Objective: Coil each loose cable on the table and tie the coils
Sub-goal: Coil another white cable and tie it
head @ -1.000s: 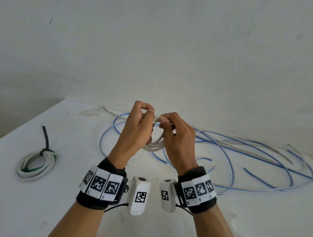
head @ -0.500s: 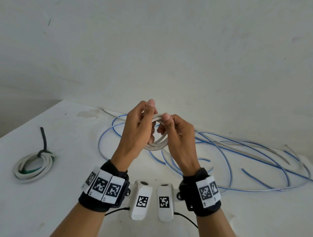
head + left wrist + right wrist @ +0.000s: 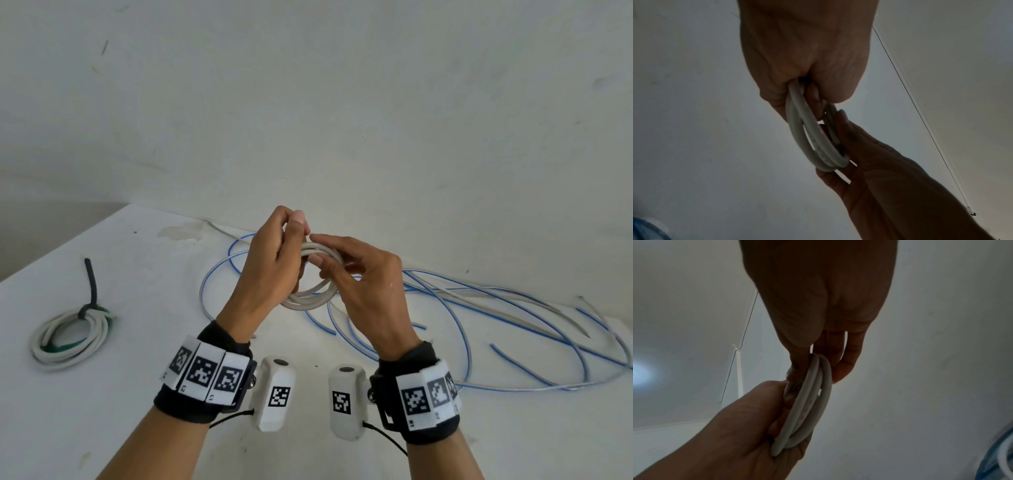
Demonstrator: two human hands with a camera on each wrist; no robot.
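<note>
From the head, the left hand (image 3: 270,260) gripped the coil (image 3: 310,298) above the table (image 3: 144,394), the right hand (image 3: 363,291) pinching its right side; loose cables (image 3: 479,318) lay right, a tied coil (image 3: 68,337) left; both wrist views showed fingers (image 3: 813,95) curled around the coil (image 3: 807,404).

Bare white tabletop (image 3: 144,404) at lower left of the frame. Blocked at right by loose blue-striped cable loops (image 3: 479,329); at far left by tied white cable coil (image 3: 68,337).
</note>
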